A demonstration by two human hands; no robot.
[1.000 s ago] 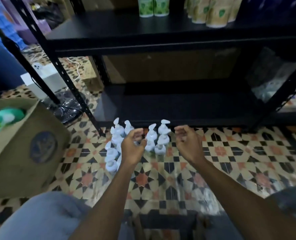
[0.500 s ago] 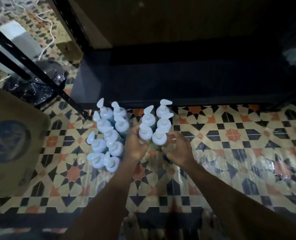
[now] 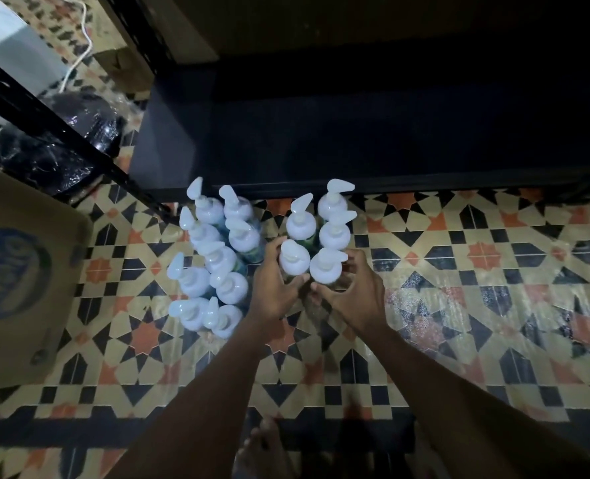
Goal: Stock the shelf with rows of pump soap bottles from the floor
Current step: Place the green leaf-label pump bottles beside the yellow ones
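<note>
The person crouched over the patterned tile floor (image 3: pixel 459 271), and both hands met at the middle of the frame around a small block of pump soap bottles (image 3: pixel 316 236). That block stood two wide and a few deep, just in front of the lip of the dark bottom shelf (image 3: pixel 355 133) that filled the upper middle and right. The left hand (image 3: pixel 274 283) curled against the block's near-left bottle, fingers cupped round its side; the right hand (image 3: pixel 350 292) did the same on the near-right bottle, the two thumbs nearly touching below the white pump heads. Neither hand lay flat or spread; both looked cupped on the bottles, though whether they were squeezing firmly I could not tell from above.

A second, larger cluster of bottles (image 3: pixel 214 264) stood just to the left, untouched, and a cardboard box (image 3: pixel 24 271) sat at the left edge.

It looked like the gathering step: clamping a row together so it could go up as one. The next move would call for even inward pressure, a level lift and a push onto the shelf without tipping the far bottles.
</note>
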